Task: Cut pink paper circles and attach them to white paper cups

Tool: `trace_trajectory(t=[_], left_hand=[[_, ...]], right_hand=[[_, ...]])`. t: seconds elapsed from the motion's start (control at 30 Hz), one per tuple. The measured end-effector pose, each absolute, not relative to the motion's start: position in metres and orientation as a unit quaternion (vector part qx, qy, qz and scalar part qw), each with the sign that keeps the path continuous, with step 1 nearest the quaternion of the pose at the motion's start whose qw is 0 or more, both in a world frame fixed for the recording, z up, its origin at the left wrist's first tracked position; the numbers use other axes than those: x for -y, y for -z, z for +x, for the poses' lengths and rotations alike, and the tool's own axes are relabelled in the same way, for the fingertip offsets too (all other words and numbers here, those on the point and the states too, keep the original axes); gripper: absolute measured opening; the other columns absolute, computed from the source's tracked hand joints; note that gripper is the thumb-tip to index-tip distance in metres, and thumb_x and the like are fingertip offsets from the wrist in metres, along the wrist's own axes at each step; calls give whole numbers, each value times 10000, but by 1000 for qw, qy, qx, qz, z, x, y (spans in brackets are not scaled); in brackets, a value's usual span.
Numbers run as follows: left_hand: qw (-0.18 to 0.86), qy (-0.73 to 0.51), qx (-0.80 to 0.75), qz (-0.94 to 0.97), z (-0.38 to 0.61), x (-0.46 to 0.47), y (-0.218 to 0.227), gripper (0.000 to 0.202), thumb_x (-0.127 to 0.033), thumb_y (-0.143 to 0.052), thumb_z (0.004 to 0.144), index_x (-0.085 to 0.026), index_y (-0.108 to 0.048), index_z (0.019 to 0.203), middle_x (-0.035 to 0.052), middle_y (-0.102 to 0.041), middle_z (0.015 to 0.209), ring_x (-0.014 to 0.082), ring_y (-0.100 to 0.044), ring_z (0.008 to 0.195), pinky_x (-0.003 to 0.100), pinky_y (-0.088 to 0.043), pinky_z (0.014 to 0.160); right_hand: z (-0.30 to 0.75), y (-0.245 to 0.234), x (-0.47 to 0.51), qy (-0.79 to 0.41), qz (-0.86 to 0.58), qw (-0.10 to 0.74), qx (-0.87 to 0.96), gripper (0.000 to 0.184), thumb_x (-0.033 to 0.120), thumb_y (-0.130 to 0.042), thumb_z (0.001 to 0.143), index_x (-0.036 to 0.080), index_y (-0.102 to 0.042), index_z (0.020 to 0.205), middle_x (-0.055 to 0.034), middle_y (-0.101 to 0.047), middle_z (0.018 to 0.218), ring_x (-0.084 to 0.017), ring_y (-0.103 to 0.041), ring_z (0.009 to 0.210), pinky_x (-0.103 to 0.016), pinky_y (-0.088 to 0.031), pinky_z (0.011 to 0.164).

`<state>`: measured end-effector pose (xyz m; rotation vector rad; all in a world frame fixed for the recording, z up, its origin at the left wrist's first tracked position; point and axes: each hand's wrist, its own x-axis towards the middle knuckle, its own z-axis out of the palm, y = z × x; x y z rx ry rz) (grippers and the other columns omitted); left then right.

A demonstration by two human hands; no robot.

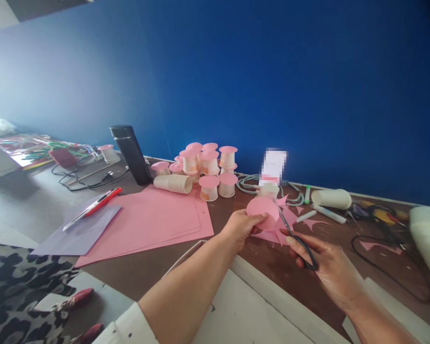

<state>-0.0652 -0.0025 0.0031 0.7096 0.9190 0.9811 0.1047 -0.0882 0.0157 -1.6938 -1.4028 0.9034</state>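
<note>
Between the thumb and fingers of my left hand (pixel 241 227) is a pink paper circle (pixel 263 210), held above the brown table. My right hand (pixel 320 260) grips black-handled scissors (pixel 303 246), with their blades up against the circle's right edge. Pink paper scraps (pixel 288 217) with pointed, curved edges lie beneath and beside the circle. Behind my left hand stand several upturned paper cups (pixel 209 191) topped with pink discs, some stacked on others. A nested row of paper cups (pixel 174 183) lies on its side near them.
Pink sheets (pixel 146 224), a purple sheet (pixel 100 231) and a red utility knife (pixel 93 208) lie at left. A black bottle (pixel 131 155) stands behind them. A paper cup (pixel 331 198), glue tubes (pixel 328 213) and dark cables (pixel 383 229) are at right. The blue wall (pixel 215 86) borders the table.
</note>
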Motion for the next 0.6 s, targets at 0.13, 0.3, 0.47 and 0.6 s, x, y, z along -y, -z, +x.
trace_trajectory(t=[0.13, 0.3, 0.47, 0.6], left_hand=[[732, -439, -410, 320, -66, 1, -1, 403, -307, -871, 570, -57, -684, 825, 62, -629, 712, 75, -510, 571, 206, -349, 512], [742, -439, -403, 309, -66, 1, -2, 409, -279, -877, 550, -62, -677, 832, 66, -636, 741, 75, -518, 591, 207, -347, 524], [728, -436, -421, 322, -65, 0, 0, 388, -295, -871, 562, -69, -667, 802, 32, -602, 654, 55, -464, 516, 212, -295, 489], [720, -434, -428, 331, -64, 0, 0, 369, -301, -869, 566, -75, -671, 780, 26, -599, 631, 59, -465, 507, 213, -298, 481]], right_hand=[[107, -13, 87, -352, -662, 375, 546, 528, 616, -666, 755, 204, -771, 1069, 3, -617, 603, -136, -538, 573, -250, -407, 564], [108, -11, 86, -356, -658, 382, 542, 530, 605, -673, 756, 198, -766, 1082, -6, -625, 610, -146, -555, 575, -252, -417, 555], [109, -10, 86, -365, -651, 385, 543, 494, 599, -670, 765, 210, -773, 1050, -9, -621, 629, -143, -555, 572, -246, -417, 539], [111, -8, 85, -377, -641, 402, 533, 516, 597, -678, 754, 199, -766, 1071, -18, -632, 680, -142, -552, 572, -253, -413, 531]])
